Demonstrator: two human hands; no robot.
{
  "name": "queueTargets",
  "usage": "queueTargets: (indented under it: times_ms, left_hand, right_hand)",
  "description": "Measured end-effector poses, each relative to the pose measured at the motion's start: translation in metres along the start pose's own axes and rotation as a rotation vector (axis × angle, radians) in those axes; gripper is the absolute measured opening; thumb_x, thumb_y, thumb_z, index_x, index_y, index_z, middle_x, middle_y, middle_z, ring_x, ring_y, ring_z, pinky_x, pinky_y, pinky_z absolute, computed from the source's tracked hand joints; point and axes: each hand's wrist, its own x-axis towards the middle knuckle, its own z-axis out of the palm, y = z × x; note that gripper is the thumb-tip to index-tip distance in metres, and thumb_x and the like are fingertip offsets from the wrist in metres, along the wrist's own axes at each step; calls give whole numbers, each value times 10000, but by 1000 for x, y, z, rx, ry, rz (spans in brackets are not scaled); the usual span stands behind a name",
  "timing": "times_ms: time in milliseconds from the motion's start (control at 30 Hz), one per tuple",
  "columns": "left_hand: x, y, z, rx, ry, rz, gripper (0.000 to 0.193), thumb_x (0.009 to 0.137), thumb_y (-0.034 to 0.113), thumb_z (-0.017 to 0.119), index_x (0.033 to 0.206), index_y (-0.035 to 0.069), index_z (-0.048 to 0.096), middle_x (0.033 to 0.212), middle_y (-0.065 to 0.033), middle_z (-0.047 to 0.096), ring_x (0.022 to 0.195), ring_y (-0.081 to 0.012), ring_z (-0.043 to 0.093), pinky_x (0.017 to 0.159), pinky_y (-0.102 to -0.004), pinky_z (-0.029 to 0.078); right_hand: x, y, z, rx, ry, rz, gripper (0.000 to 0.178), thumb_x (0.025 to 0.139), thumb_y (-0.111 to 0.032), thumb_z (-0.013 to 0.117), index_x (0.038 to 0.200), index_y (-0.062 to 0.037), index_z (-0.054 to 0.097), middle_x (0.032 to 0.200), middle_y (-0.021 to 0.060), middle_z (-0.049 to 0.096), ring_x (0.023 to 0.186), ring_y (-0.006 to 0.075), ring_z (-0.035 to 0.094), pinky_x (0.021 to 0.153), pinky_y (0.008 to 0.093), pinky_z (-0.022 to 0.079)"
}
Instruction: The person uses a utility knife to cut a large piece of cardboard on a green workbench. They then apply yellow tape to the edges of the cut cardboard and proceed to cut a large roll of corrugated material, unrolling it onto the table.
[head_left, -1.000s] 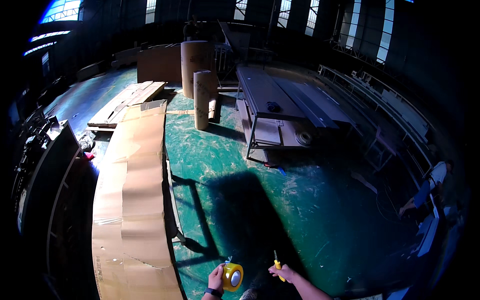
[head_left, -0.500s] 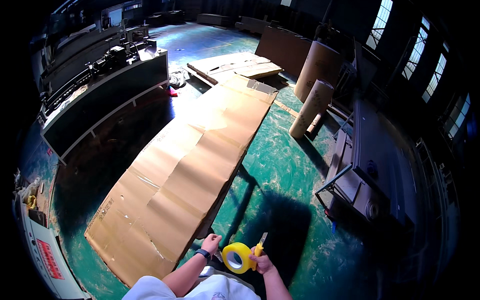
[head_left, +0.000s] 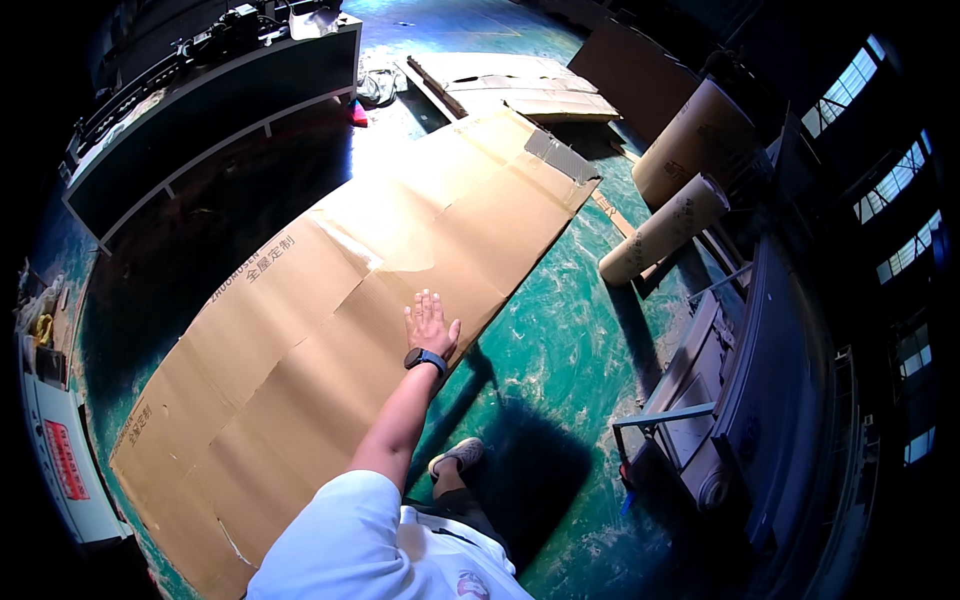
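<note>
A long sheet of brown cardboard (head_left: 330, 370) covers a raised flat surface in front of me, with creases, tape strips and dark printing on it. My left hand (head_left: 430, 328) lies open near the sheet's right edge, palm down with fingers stretched out. A dark watch (head_left: 426, 361) is on that wrist. At the sheet's far end, a grey patch (head_left: 560, 158) shows near the corner. Outside the picture are my right hand and the yellow tape roll and knife seen earlier.
Brown cardboard tubes (head_left: 665, 228) stand leaning at the right, beside a metal-framed rack (head_left: 690, 400). A long machine bench (head_left: 220, 120) is at the far left. Behind the sheet lies another cardboard-covered stack (head_left: 520, 80). Green dusty floor (head_left: 545, 330) runs along the right side.
My left hand has reached forward from near my body onto the cardboard, its fingers now spread. My right hand, with the tape roll and knife, has left the picture. The view has shifted.
</note>
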Motion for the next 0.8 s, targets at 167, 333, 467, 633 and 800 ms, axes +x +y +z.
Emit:
queueTargets:
  times_ms: [167, 333, 467, 633, 800]
  left_hand:
    - [121, -49, -17, 230, -124, -481, 859, 947, 638, 329, 1572, 101, 88, 1653, -46, 22, 1521, -203, 16, 1203, -507, -21]
    - [235, -119, -36, 393, 105, -710, 832, 959, 646, 309, 1558, 85, 171, 1640, -70, 124, 1509, -205, 110, 1213, -455, 76]
    - [265, -129, -48, 461, 124, -806, 844, 948, 685, 301, 1553, 104, 207, 1631, -75, 166, 1498, -219, 159, 1207, -469, 116]
    - [251, -125, -27, 467, -88, -677, 802, 970, 633, 341, 1562, 117, 180, 1632, -99, 145, 1494, -267, 167, 1206, -452, 144]
    - [117, -38, 97, 611, -325, -438, 750, 977, 560, 386, 1529, 74, 240, 1581, -147, 257, 1440, -321, 282, 1161, -431, 285]
  right_hand:
    - [22, -142, 75, -127, -64, -51, 293, 875, -60, 686, 1112, -24, 517, 977, 98, 626, 869, 242, 661, 804, 385, 549]
    - [33, -287, 56, -183, -105, -261, 291, 879, -57, 678, 1116, -27, 512, 979, 96, 623, 874, 237, 659, 816, 381, 547]
    - [9, -487, 179, -241, -241, -421, 256, 889, -71, 666, 1093, -50, 513, 966, 83, 612, 910, 213, 648, 852, 353, 531]
    - [32, -673, 301, -503, -439, -634, 463, 841, -218, 772, 1175, -8, 529, 1044, 62, 595, 981, 160, 588, 904, 320, 472]
    - [45, -765, 362, -223, -475, -641, 477, 829, -228, 783, 1170, -15, 526, 1038, 69, 594, 963, 156, 576, 865, 315, 471]
